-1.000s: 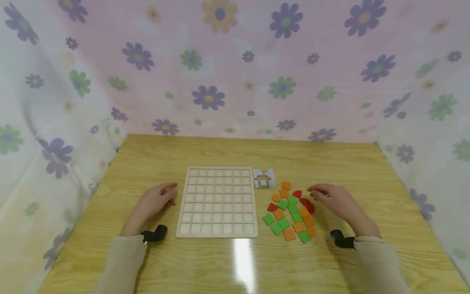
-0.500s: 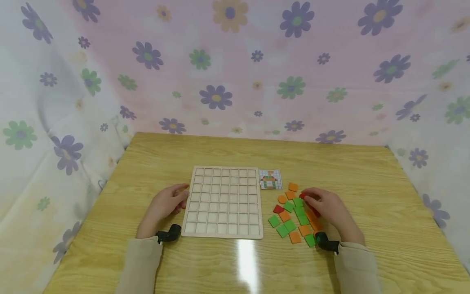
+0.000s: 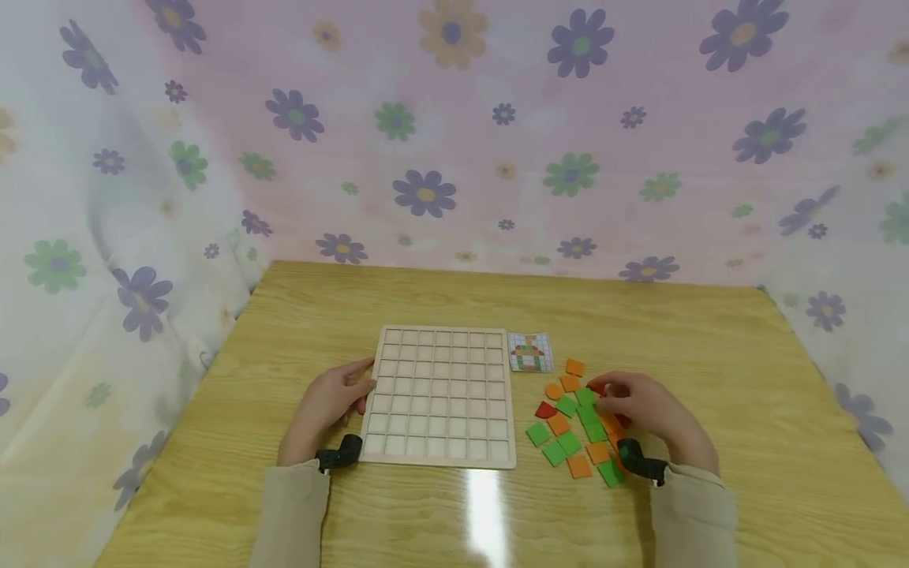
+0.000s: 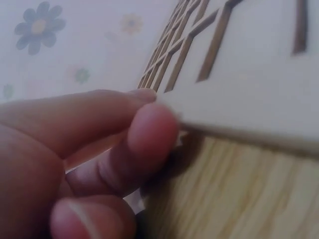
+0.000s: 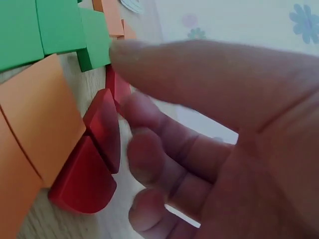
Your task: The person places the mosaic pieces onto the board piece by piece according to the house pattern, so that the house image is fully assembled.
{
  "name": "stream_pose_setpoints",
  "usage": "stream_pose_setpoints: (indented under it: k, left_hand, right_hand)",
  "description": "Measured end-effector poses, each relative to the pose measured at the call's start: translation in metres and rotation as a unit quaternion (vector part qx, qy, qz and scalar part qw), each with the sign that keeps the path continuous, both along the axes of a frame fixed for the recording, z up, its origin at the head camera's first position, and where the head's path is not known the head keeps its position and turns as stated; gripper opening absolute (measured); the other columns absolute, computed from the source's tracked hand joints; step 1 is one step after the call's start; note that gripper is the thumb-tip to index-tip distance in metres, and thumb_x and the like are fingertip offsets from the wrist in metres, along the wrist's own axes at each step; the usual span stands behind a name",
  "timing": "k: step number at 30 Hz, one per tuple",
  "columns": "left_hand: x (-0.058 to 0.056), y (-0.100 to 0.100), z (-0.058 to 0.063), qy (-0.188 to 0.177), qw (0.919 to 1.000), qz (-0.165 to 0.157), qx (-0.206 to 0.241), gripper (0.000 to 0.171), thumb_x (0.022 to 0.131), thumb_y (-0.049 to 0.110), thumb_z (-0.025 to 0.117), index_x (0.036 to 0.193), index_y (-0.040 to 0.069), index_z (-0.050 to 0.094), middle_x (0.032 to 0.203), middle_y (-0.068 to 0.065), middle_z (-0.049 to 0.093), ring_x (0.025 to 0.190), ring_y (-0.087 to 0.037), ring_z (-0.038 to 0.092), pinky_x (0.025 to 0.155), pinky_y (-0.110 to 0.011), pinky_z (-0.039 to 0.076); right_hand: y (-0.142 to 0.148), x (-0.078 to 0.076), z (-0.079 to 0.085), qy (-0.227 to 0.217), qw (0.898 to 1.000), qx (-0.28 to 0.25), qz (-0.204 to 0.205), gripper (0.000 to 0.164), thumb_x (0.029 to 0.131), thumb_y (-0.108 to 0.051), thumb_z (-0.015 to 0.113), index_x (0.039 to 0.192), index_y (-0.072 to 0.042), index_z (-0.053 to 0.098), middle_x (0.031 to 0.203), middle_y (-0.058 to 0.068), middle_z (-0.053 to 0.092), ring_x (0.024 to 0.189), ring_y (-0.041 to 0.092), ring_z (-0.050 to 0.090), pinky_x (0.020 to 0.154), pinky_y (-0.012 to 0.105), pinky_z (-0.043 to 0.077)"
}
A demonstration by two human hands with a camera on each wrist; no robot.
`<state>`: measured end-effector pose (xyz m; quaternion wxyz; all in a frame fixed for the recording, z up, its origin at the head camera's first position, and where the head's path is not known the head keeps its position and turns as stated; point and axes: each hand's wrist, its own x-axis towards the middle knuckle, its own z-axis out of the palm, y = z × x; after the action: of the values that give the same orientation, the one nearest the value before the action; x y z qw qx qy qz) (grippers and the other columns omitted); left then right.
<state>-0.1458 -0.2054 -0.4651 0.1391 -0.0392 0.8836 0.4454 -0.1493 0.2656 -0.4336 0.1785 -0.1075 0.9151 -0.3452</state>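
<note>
My left hand (image 3: 330, 402) is at the left edge of a pale wooden grid board (image 3: 507, 442). In the left wrist view, its fingertips (image 4: 152, 127) touch the corner of the board's rim. My right hand (image 3: 646, 406) reaches over the right side of a group of flat coloured tiles. Close up in the right wrist view, its thumb lies at the edge of a green square tile (image 5: 94, 37), and the index fingertip is right by a red quarter-round tile (image 5: 117, 84). Two more red tiles (image 5: 84, 179) lie below, beside orange squares (image 5: 42, 117). The other fingers are loosely bent.
A small printed pattern card (image 3: 530, 353) lies at the board's upper right corner. More green, orange and red tiles, such as an orange disc (image 3: 553, 391), spread between board and right hand. A flowered cloth (image 3: 426, 118) walls the table's back and sides.
My right hand has moved left from beside the tiles to over their right side. My left hand has come right to the board's edge. The head view has shifted slightly.
</note>
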Motion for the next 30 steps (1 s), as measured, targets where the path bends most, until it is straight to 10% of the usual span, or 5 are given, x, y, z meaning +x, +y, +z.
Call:
stream_pose_setpoints:
  k: [15, 30]
  left_hand:
    - [-0.002, 0.002, 0.004, 0.020, 0.9978, -0.043, -0.046, 0.059, 0.087, 0.035, 0.056, 0.140, 0.024, 0.032, 0.054, -0.001, 0.056, 0.035, -0.015, 0.038, 0.037, -0.030, 0.037]
    - [-0.005, -0.001, 0.001, -0.015, 0.9985, -0.050, 0.020, 0.061, 0.086, 0.033, 0.058, 0.140, 0.028, 0.029, 0.054, -0.008, 0.056, 0.032, -0.016, 0.038, 0.037, -0.035, 0.041]
  right_hand:
    - [-0.013, -0.005, -0.004, 0.062, 0.996, 0.050, 0.039, 0.025, 0.084, -0.007, 0.059, 0.109, -0.007, 0.063, 0.088, 0.003, 0.056, 0.075, 0.018, 0.044, 0.067, 0.034, 0.038]
    - [-0.022, -0.005, -0.001, 0.038, 0.998, 0.044, 0.015, 0.021, 0.083, -0.010, 0.063, 0.103, -0.004, 0.062, 0.079, 0.002, 0.050, 0.070, 0.018, 0.042, 0.063, 0.032, 0.037]
